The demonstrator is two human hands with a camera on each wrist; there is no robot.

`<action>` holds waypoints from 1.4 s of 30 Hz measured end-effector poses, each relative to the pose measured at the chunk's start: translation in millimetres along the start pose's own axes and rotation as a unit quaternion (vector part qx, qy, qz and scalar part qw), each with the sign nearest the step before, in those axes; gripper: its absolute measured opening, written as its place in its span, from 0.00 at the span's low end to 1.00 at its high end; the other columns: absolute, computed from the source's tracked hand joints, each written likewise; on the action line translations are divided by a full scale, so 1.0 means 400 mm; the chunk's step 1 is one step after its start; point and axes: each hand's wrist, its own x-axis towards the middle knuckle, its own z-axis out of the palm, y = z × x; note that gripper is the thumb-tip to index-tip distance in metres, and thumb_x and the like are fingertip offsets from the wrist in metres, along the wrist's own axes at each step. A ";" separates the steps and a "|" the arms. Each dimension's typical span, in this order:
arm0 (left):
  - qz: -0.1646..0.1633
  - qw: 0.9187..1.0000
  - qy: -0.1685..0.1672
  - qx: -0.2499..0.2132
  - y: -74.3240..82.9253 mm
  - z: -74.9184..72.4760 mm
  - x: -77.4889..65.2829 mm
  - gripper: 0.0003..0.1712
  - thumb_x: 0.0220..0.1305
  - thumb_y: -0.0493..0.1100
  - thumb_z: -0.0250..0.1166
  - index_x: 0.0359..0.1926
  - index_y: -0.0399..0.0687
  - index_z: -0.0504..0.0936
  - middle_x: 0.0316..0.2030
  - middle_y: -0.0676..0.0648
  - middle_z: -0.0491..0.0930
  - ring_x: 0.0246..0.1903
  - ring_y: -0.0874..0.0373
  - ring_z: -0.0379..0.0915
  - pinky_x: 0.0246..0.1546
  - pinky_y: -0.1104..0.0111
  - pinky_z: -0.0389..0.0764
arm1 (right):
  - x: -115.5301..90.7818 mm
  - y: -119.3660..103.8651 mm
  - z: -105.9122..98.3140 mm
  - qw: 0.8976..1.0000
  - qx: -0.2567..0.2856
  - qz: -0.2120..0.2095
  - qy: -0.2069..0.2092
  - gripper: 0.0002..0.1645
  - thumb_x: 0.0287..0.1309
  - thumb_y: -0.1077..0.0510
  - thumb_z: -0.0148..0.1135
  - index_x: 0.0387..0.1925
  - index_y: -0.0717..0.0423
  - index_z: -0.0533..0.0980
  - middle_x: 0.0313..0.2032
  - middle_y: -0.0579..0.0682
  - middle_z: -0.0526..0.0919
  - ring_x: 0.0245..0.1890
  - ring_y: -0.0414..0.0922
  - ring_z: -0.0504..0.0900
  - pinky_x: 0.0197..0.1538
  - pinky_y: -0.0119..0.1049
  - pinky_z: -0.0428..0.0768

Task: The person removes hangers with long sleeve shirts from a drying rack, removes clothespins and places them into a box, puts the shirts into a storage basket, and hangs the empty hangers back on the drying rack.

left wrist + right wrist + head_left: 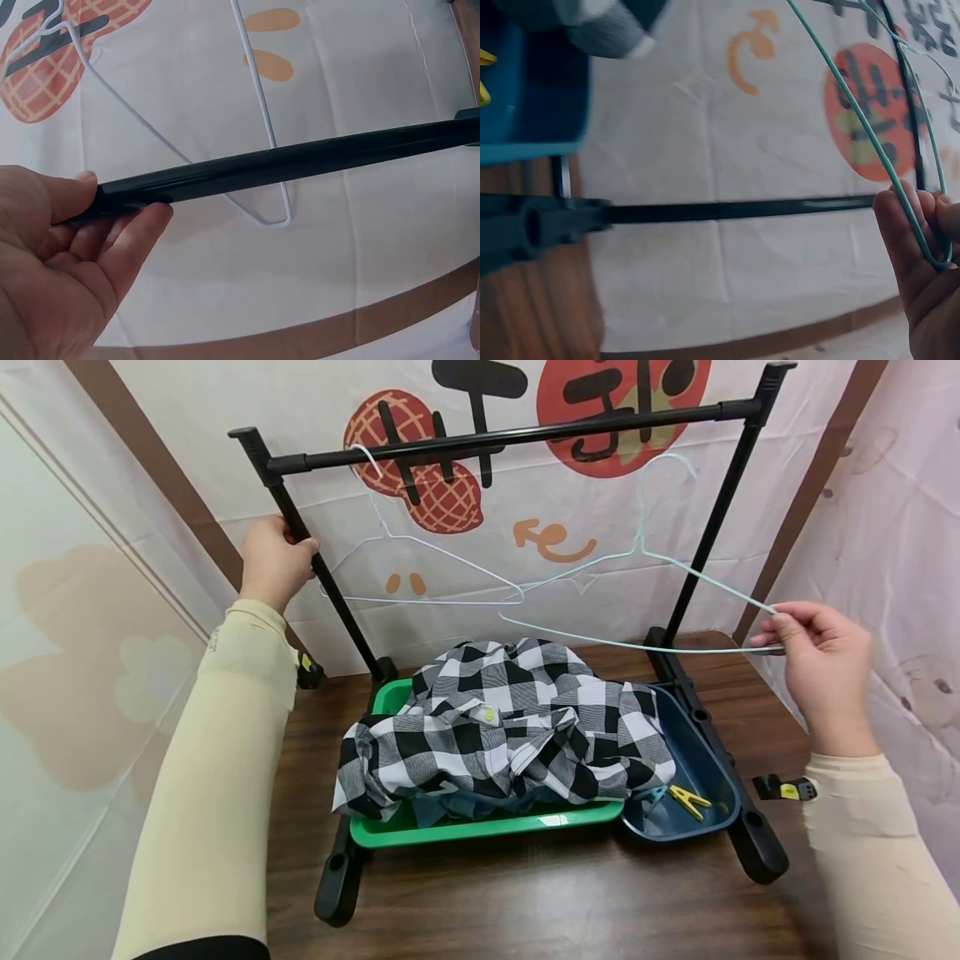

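My left hand (273, 560) grips the left post (330, 585) of a black clothes rack, thumb and fingers around it. On the right, my right hand (825, 652) pinches one end of a pale green wire hanger (640, 539), held up in the air with its hook below the rail and off it. A white wire hanger (387, 533) hangs by its hook near the left end of the rail (510, 437). In the right wrist view the green hanger's looped corner (939, 262) lies against the fingers.
Below the rail, a crumpled black-and-white checked shirt (480, 752) lies over a green tray (487, 833) with blue cloth beneath. Beside it sits a dark blue basin (705, 760) with a yellow clothespin (690, 800) and a blue one (651, 797). The rack's feet (337, 885) stand on the wooden table.
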 end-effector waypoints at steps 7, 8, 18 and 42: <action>-0.018 0.999 -0.004 -0.035 -0.003 0.003 -0.002 0.27 0.75 0.47 0.60 0.68 0.39 0.73 0.43 0.52 0.75 0.40 0.63 0.76 0.30 0.79 0.82 | -0.003 0.006 0.059 0.999 -0.048 -0.011 -0.021 0.13 0.69 0.62 0.63 0.49 0.68 0.83 0.33 0.44 0.87 0.28 0.35 0.87 0.41 0.21 0.82; -0.018 0.999 -0.002 -0.031 -0.003 0.003 -0.002 0.26 0.75 0.48 0.60 0.67 0.39 0.73 0.43 0.52 0.75 0.40 0.63 0.75 0.31 0.79 0.82 | -0.002 0.006 0.067 0.998 -0.048 -0.011 -0.024 0.13 0.69 0.62 0.63 0.49 0.67 0.83 0.33 0.44 0.87 0.28 0.35 0.87 0.42 0.21 0.82; -0.011 1.000 0.006 0.004 0.001 0.001 -0.004 0.25 0.74 0.48 0.59 0.65 0.39 0.76 0.42 0.50 0.77 0.34 0.65 0.74 0.31 0.78 0.82 | 0.003 0.017 0.159 0.996 -0.077 -0.005 -0.049 0.14 0.71 0.59 0.63 0.50 0.65 0.83 0.35 0.46 0.86 0.30 0.35 0.86 0.39 0.20 0.82; -0.018 1.000 0.008 -0.005 -0.008 0.010 0.001 0.24 0.71 0.47 0.65 0.61 0.37 0.77 0.40 0.51 0.78 0.29 0.66 0.75 0.28 0.79 0.80 | 0.093 -0.090 0.294 0.984 -0.138 0.004 -0.117 0.18 0.75 0.51 0.56 0.55 0.56 0.83 0.42 0.55 0.86 0.36 0.42 0.87 0.46 0.28 0.84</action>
